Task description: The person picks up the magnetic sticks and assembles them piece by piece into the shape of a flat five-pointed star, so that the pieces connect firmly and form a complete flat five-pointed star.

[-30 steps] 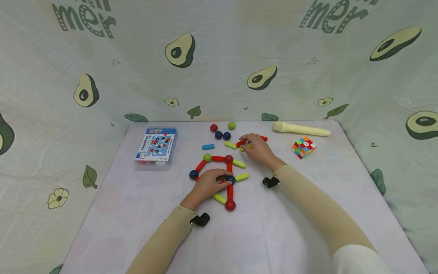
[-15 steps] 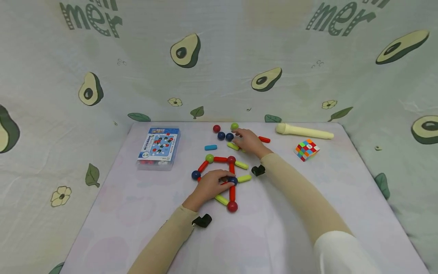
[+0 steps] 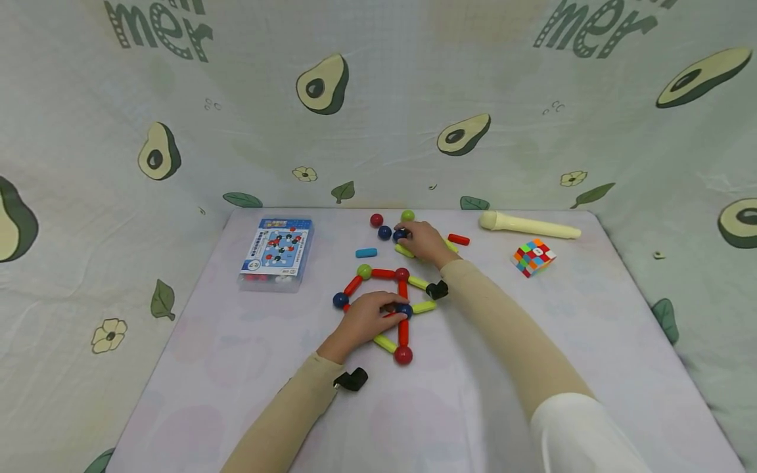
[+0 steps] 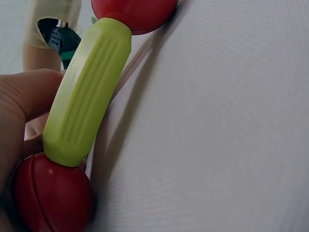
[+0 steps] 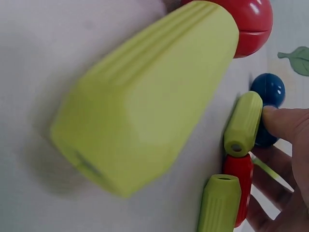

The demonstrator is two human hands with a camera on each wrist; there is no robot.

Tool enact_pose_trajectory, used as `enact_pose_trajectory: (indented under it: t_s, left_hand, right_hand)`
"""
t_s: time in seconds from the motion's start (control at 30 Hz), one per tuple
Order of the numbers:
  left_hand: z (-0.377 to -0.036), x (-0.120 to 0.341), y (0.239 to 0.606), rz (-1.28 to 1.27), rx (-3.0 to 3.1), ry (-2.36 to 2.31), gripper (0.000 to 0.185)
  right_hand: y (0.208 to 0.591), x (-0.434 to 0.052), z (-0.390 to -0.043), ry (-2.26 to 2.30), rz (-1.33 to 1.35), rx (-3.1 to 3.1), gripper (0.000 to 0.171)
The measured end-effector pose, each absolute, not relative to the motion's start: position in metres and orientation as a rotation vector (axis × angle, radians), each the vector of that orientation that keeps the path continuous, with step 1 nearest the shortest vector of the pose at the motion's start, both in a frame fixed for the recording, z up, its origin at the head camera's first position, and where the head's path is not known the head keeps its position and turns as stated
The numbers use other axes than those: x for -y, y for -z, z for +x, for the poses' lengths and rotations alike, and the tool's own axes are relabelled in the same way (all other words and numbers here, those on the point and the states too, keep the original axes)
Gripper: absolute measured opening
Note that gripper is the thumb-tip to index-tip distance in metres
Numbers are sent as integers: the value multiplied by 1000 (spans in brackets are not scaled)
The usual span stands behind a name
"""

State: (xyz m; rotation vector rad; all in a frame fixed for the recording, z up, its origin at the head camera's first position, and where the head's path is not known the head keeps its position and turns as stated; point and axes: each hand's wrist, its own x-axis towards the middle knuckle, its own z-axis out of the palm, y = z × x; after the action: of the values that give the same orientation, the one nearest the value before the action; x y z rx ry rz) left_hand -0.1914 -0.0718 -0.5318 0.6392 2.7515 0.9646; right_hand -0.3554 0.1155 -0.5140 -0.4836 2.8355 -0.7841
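A frame of magnetic rods and balls lies on the table in the head view: red rods (image 3: 404,333), yellow-green rods (image 3: 423,307) and coloured balls. My left hand (image 3: 368,320) covers part of it, thumb and fingers pinching a dark blue ball (image 3: 405,311) at its right side. In the left wrist view, a yellow-green rod (image 4: 87,92) joins two red balls beside this hand. Farther back, my right hand (image 3: 424,242) pinches a loose dark blue ball (image 3: 400,235). Its thumb (image 5: 280,121) is on that ball in the right wrist view, close by loose rods.
Loose balls, a red one (image 3: 376,220), a blue one (image 3: 384,233) and a green one (image 3: 407,215), lie at the back. Nearby are a light-blue rod (image 3: 366,253) and a red rod (image 3: 458,240). A boxed kit (image 3: 276,255) stands left; a puzzle cube (image 3: 533,257) and a cream stick (image 3: 532,226) right.
My right hand has moved left and back from the loose rods to the dark blue ball and taken hold of it. The left hand has stayed on the frame.
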Motion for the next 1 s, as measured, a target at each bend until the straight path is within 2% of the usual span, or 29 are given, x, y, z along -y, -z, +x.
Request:
enact_pose_trajectory:
  t_s: [0.47,1.0]
  left_hand:
    - [-191,71,534,638,-2759,-960,34]
    - [-190,72,531,645,-2756,-951,34]
  right_hand:
    - [503,-128,-338,832,-519,-2865,41]
    - [507,-171,-280,993,-664,-2827,38]
